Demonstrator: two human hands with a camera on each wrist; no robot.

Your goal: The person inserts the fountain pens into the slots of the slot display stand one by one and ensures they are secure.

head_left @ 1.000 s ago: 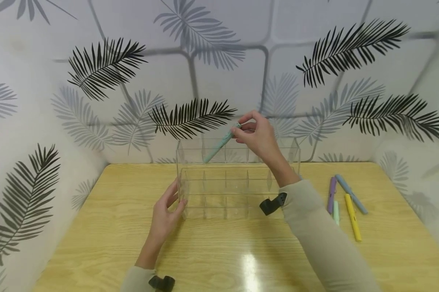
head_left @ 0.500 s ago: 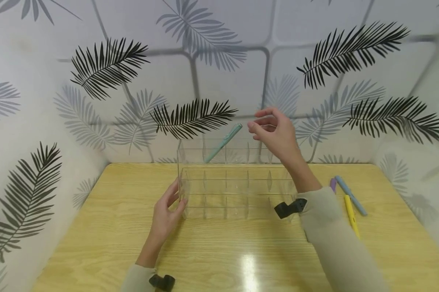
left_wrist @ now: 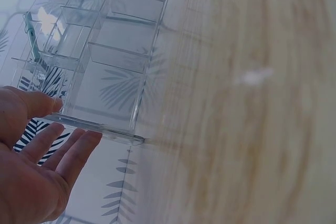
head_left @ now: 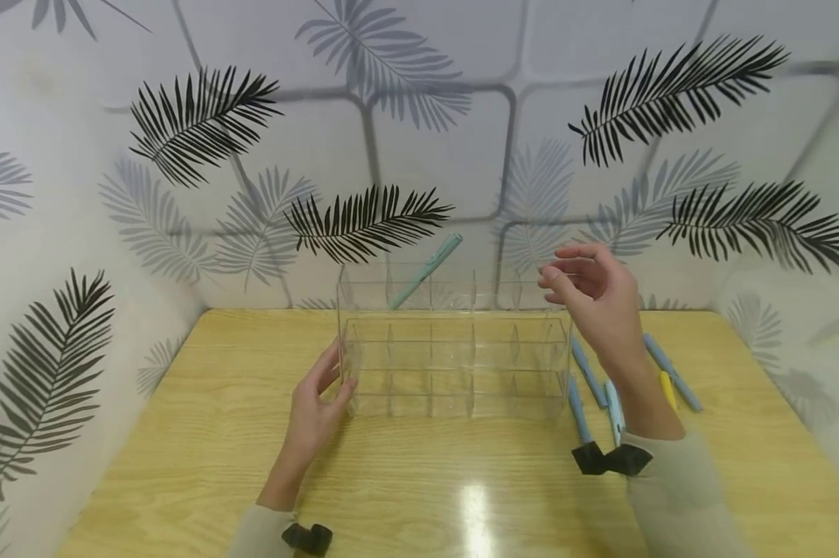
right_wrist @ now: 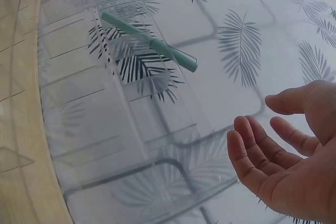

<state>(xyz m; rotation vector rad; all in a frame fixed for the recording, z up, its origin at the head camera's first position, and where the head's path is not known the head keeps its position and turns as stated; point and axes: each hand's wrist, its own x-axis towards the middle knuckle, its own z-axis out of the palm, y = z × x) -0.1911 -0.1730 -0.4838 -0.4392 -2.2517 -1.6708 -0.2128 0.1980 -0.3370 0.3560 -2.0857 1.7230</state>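
A clear divided organizer [head_left: 452,354], with stepped rows of compartments, stands on the wooden table. One teal pen [head_left: 426,271] leans in a back-row compartment, left of the middle, its upper end slanting right above the rim. My left hand [head_left: 315,411] holds the organizer's left side; in the left wrist view the thumb [left_wrist: 44,103] lies on one side of the wall and the fingers on the other. To the right of the organizer, my right hand [head_left: 601,310] hovers with loosely bent fingers and nothing in it. The right wrist view shows its palm side.
Loose pens lie on the table right of the organizer: a blue pen [head_left: 588,372], another blue pen [head_left: 578,411], a pale blue pen [head_left: 614,411], a yellow pen [head_left: 668,389] partly behind the right arm, and a further blue pen [head_left: 673,372]. A leaf-patterned backdrop [head_left: 426,170] rises behind the table.
My right hand has let go of the teal pen, which stays leaning in the organizer, and has moved right and down toward the loose pens. The left hand keeps its place.
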